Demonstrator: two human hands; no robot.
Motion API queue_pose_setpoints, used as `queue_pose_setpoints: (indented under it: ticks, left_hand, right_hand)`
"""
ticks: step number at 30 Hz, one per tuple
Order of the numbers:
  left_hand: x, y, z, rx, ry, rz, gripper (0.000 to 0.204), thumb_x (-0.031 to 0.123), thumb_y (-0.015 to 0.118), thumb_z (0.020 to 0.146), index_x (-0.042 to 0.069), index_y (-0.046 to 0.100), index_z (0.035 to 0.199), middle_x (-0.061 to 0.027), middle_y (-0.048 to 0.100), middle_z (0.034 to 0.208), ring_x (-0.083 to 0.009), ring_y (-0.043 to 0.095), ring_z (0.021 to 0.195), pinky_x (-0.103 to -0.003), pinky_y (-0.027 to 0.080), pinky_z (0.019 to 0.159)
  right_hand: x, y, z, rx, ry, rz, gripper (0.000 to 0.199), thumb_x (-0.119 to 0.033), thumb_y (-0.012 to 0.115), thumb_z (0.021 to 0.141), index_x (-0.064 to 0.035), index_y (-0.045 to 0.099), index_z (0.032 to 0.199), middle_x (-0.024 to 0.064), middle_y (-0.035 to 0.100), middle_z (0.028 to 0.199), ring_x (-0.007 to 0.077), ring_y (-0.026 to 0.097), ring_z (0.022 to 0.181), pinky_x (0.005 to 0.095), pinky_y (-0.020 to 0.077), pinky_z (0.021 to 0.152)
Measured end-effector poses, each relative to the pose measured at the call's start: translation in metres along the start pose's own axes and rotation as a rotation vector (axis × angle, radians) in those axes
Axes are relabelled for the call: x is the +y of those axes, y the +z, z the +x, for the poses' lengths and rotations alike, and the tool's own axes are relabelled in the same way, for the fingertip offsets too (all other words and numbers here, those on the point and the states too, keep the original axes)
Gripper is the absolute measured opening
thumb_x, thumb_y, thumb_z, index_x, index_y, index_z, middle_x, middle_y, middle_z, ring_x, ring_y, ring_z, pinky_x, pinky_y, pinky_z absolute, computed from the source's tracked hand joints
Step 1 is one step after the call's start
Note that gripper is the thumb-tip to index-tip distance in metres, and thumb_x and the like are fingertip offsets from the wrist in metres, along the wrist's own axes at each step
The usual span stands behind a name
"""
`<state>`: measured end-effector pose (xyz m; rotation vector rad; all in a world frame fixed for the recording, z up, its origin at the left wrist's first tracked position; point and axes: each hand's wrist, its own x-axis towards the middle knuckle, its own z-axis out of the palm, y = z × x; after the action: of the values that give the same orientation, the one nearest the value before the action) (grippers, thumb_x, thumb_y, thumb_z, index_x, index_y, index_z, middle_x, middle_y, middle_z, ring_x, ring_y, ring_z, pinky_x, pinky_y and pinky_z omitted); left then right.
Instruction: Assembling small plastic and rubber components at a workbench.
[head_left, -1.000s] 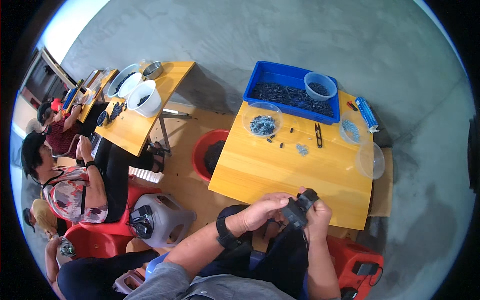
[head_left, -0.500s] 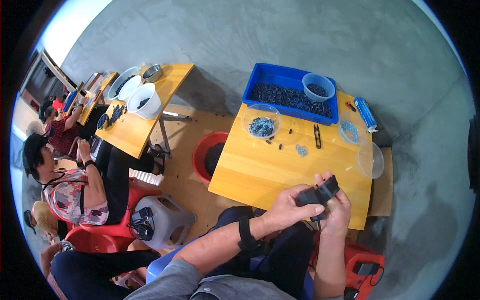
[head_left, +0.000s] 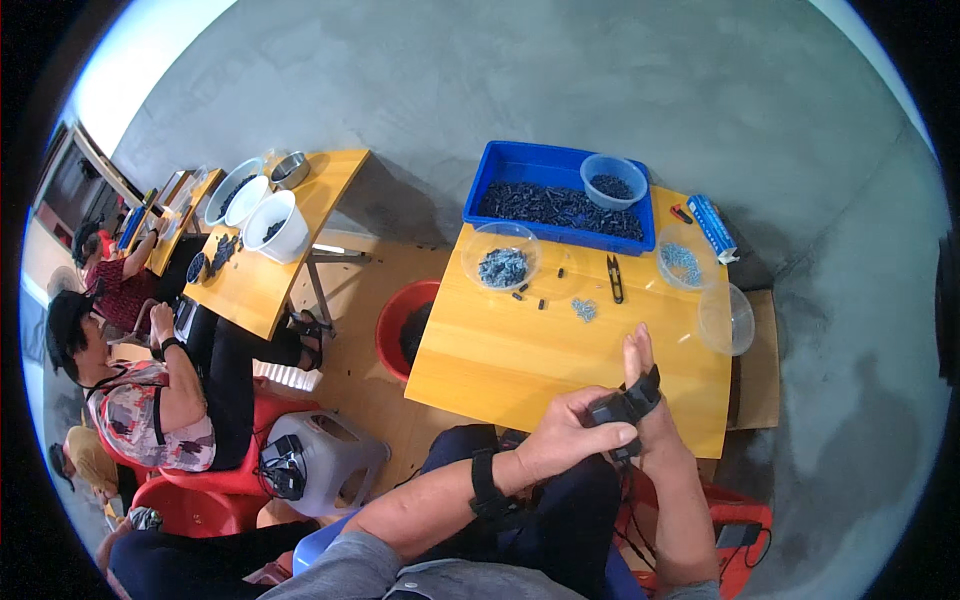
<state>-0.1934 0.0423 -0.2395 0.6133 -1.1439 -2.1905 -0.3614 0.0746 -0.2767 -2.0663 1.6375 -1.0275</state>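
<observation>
My right hand (head_left: 640, 365) is held up flat over the front edge of the wooden table (head_left: 500, 360), fingers straight and together. A black strap with a small black device (head_left: 618, 408) wraps around its palm and wrist. My left hand (head_left: 565, 440) grips that black device from the left, thumb on top. A black band sits on my left wrist (head_left: 485, 487). Farther back on the table lie black snips (head_left: 615, 278), a few small loose parts (head_left: 583, 310) and a clear bowl of grey parts (head_left: 503, 262).
A blue tray (head_left: 540, 152) of dark parts with a clear bowl (head_left: 613, 180) in it stands at the table's back. Two more clear bowls (head_left: 683, 262) (head_left: 727, 318) sit at the right. A red bucket (head_left: 392, 320) stands left of the table. Other people sit at a second table (head_left: 250, 290).
Both hands moved right and slightly up along the table's front edge. My right hand went from curled around the black device to flat with straight fingers; my left hand stays on the device.
</observation>
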Motion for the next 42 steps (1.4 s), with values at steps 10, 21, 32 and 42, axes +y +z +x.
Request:
queue_pose_setpoints:
  ticks: [10,21,32,42]
  left_hand:
    - [0.004,0.010,0.001,-0.110,0.035,-0.002,0.014,0.013,0.067,0.089,0.003,0.057,0.092,0.0040,0.055,0.086,-0.0046,0.049,0.078,-0.022,0.042,0.069]
    - [-0.026,-0.009,0.024,-0.109,0.265,0.418,0.021,0.020,0.051,0.100,0.002,0.061,0.096,0.0016,0.054,0.087,-0.0071,0.047,0.079,-0.026,0.042,0.070]
    - [-0.026,-0.005,0.038,0.106,0.404,0.195,0.034,0.029,0.040,0.104,0.004,0.058,0.090,0.0033,0.049,0.081,-0.0091,0.043,0.077,-0.025,0.039,0.073]
    - [-0.014,-0.018,0.042,0.206,0.288,0.164,0.035,0.031,0.041,0.103,0.005,0.064,0.099,-0.0014,0.063,0.090,-0.0098,0.056,0.083,-0.026,0.047,0.074]
  right_hand:
    - [-0.026,0.005,0.014,0.396,0.254,0.866,0.041,-0.031,0.045,0.102,-0.0089,0.050,0.135,0.0079,0.021,0.157,0.0240,0.030,0.140,0.0406,0.0334,0.110]
    - [-0.012,-0.004,0.024,0.143,0.098,0.870,0.077,-0.034,0.049,0.095,-0.0120,0.004,0.153,0.0097,0.000,0.160,0.0317,0.000,0.147,0.0477,0.0079,0.117]
    - [-0.002,-0.001,0.069,0.179,0.130,0.151,0.094,-0.018,0.065,0.086,-0.0114,-0.001,0.152,0.0248,-0.007,0.157,0.0367,-0.001,0.146,0.0435,0.0133,0.117]
    - [-0.006,0.015,0.105,0.265,0.252,0.056,0.086,-0.025,0.063,0.089,-0.0072,0.005,0.151,0.0282,0.003,0.155,0.0402,0.007,0.145,0.0459,0.0167,0.116]
